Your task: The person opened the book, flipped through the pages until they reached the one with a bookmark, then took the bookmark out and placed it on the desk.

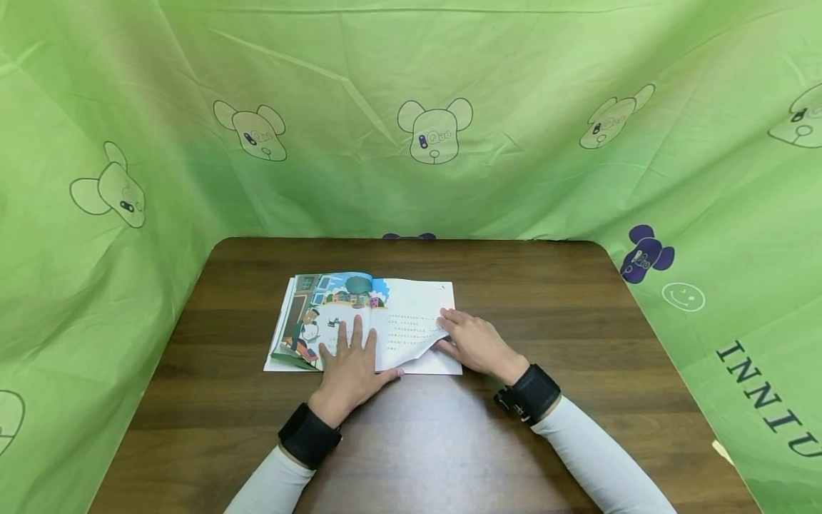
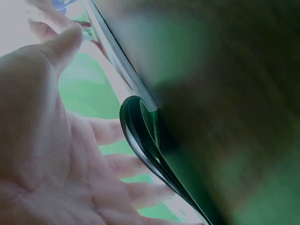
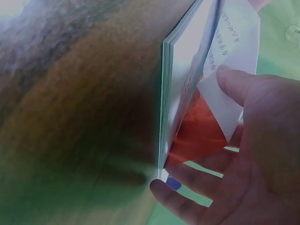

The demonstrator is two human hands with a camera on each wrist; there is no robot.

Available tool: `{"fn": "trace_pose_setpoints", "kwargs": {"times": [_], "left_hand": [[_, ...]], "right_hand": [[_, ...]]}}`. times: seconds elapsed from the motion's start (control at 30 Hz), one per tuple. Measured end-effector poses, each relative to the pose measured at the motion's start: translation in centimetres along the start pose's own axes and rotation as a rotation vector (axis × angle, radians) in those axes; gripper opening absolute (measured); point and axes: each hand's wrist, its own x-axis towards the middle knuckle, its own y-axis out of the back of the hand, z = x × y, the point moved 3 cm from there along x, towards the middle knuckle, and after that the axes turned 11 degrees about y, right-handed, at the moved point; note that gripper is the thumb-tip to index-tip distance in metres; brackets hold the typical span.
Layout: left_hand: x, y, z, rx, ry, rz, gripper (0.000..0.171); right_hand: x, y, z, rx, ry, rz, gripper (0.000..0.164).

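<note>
An open picture book (image 1: 417, 294) lies on the table, a coloured illustration on its left page (image 1: 354, 285) and printed lines on the right. Spread fingers of my left hand (image 1: 349, 371) rest on the left page near the spine, the thumb over the lower edge. My right hand (image 1: 478, 346) pinches the outer edge of a right-hand leaf (image 1: 411, 343), whose lower corner is lifted and bent. In the right wrist view, the thumb lies on the raised leaf (image 3: 234, 33) with fingers behind it, and a red patch (image 3: 199, 133) shows underneath. In the left wrist view, pages (image 2: 136, 124) curl at the book's edge.
The brown wooden table (image 1: 546, 285) has rounded far corners. Green cloth (image 1: 340, 57) printed with bear heads hangs behind it and on both sides. A small pale piece (image 1: 722, 451) sits at the table's right edge. Each wrist wears a black band (image 1: 310, 435).
</note>
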Motion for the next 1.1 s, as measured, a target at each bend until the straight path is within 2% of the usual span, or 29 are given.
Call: {"fn": "trace_pose_setpoints", "kwargs": {"times": [0.13, 0.27, 0.43, 0.8, 1.0, 1.1], "left_hand": [[0.0, 0.0, 0.1, 0.015, -0.009, 0.022, 0.092], [0.0, 0.1, 0.3, 0.025, -0.020, 0.055, 0.079], [0.0, 0.1, 0.5, -0.004, -0.013, 0.074, 0.073], [0.0, 0.3, 0.1, -0.031, 0.005, 0.007, 0.070], [0.2, 0.4, 0.0, -0.059, -0.003, 0.035, 0.062], [0.3, 0.8, -0.1, -0.085, 0.007, 0.075, 0.060]], "right_hand": [[0.0, 0.0, 0.1, 0.003, -0.024, 0.018, 0.060], [0.0, 0.3, 0.3, 0.028, -0.056, 0.072, 0.067], [0.0, 0.9, 0.7, 0.076, -0.092, 0.129, 0.078], [-0.2, 1.0, 1.2, 0.130, -0.143, 0.111, 0.085], [-0.4, 0.6, 1.1, 0.139, -0.160, 0.064, 0.085], [-0.5, 0.4, 0.8, 0.133, -0.130, 0.034, 0.085]]}}
